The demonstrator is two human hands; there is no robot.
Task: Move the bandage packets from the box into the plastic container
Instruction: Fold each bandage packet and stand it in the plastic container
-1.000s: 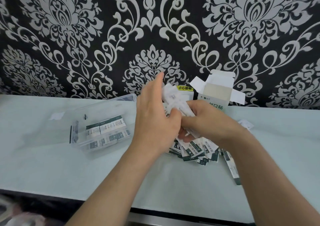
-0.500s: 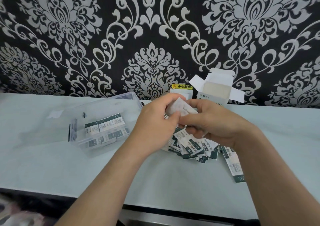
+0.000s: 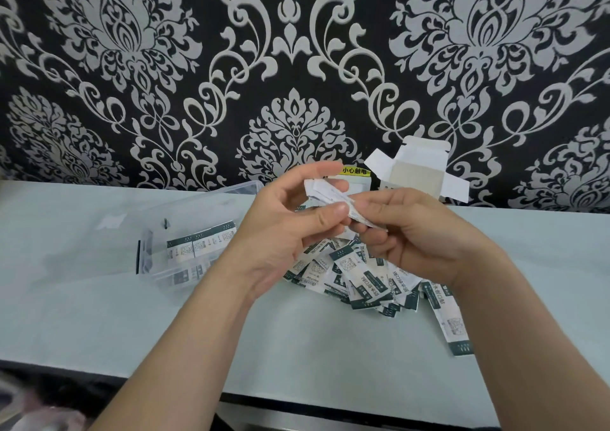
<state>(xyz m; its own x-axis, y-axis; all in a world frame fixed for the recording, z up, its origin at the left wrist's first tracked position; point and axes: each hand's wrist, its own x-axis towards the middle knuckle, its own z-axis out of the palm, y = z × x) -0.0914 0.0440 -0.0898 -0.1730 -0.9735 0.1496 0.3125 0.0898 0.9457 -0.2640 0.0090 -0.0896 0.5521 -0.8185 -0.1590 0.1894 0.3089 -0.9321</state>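
Observation:
My left hand and my right hand meet above the table, both pinching a small white bunch of bandage packets. Below them lies a loose pile of white-and-green bandage packets on the table. The clear plastic container sits to the left with a few packets inside. The open white box stands at the back by the wall, flaps spread.
A single packet lies apart at the pile's right end. A yellow warning label shows on the wall behind my hands. The pale table ends at a dark front edge. Patterned wallpaper rises right behind the box.
My hands have lifted slightly and turned the held packets. My left hand now shows its thumb side, with the fingers spread above the bunch.

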